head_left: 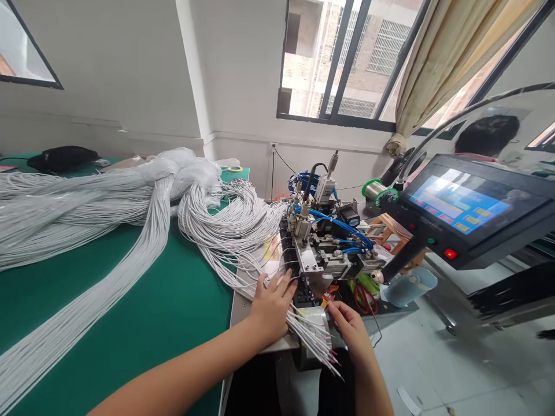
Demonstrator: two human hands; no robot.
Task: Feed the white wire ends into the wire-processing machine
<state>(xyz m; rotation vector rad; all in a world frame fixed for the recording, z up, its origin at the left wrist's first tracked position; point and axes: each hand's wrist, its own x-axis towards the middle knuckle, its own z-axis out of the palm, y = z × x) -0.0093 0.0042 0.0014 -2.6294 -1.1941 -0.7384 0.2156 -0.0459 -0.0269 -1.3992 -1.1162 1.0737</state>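
Note:
My left hand (272, 306) lies on a fan of thin white wires (310, 338) at the front of a small metal machine (323, 254), fingers stretched over the wires and pressing them down. My right hand (349, 326) is just right of the wires, below the machine's front, fingers curled in a pinch on a wire end. The wire ends with red tips hang off the table edge between my hands.
Large bundles of white wires (130, 231) spread over the green table (165, 312) to the left. A touch-screen control panel (470, 208) on an arm stands to the right. Blue air hoses (338, 225) loop over the machine. Another person's head (485, 134) shows behind the panel.

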